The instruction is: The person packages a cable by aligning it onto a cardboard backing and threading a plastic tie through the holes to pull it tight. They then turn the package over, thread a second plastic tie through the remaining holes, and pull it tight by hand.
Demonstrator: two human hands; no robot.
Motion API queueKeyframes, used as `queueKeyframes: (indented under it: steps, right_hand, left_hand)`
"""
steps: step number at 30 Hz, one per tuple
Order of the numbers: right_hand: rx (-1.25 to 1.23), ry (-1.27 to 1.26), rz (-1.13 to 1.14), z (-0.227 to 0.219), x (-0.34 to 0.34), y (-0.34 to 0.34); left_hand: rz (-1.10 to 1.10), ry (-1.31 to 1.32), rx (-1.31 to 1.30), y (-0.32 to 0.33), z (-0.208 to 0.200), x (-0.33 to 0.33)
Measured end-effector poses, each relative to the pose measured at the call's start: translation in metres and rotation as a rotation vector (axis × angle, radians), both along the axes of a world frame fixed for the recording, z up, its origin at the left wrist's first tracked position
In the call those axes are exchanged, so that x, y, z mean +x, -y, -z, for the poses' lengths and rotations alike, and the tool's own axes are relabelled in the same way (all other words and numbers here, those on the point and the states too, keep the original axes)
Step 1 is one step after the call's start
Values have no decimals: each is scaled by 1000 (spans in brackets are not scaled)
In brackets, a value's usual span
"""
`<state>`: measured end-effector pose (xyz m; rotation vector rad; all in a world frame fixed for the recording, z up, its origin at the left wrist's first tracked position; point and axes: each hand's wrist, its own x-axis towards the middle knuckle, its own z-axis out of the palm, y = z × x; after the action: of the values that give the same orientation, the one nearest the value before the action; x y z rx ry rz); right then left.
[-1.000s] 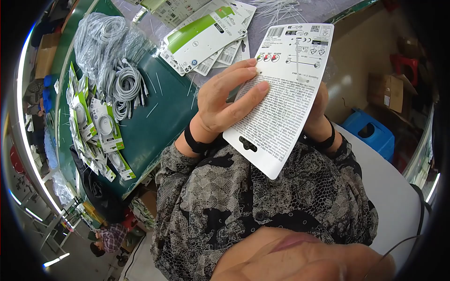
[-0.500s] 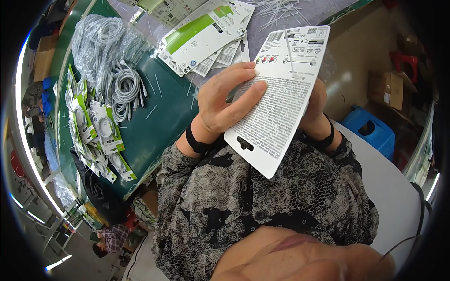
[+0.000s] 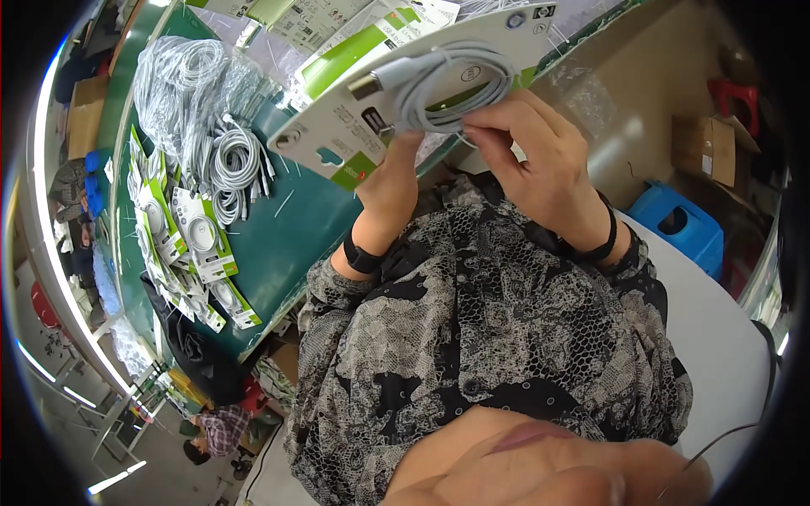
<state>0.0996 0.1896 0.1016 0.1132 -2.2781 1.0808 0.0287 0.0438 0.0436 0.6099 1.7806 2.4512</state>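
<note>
A coiled light-grey USB cable (image 3: 411, 99) lies against the front of a white and green hang card (image 3: 325, 122), its metal plug towards the left. My left hand (image 3: 390, 185) is closed on the card's near edge, thumb on the front beside the coil and the other fingers hidden behind. At the near side of the coil, my right hand (image 3: 540, 156) pinches with thumb and forefinger at a thin white tie (image 3: 467, 140). Exactly how the tie runs through the card cannot be seen.
Other printed cards (image 3: 316, 34) lie on the table beyond. To the left are bagged grey cables (image 3: 190, 93), loose coils (image 3: 236, 164) and a heap of carded cables (image 3: 202, 236) on the green mat (image 3: 291, 223). A blue stool (image 3: 675, 228) and a cardboard box (image 3: 704, 148) stand right.
The card has been turned over from its printed back to the cable side, and moved up and left. My right hand has come from behind it to the coil's near side.
</note>
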Motion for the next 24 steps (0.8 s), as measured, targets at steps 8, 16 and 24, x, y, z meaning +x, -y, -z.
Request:
queueKeyframes:
  steps: [8, 16, 24]
  right_hand:
    - [73, 21, 35, -1, -8, 3]
    - [36, 64, 32, 2, -11, 0]
    - [-15, 51, 18, 6, -1, 4]
  left_hand:
    - [83, 399, 297, -8, -9, 2]
    - [-41, -132, -151, 13, 17, -8]
    - [38, -847, -175, 8, -5, -19]
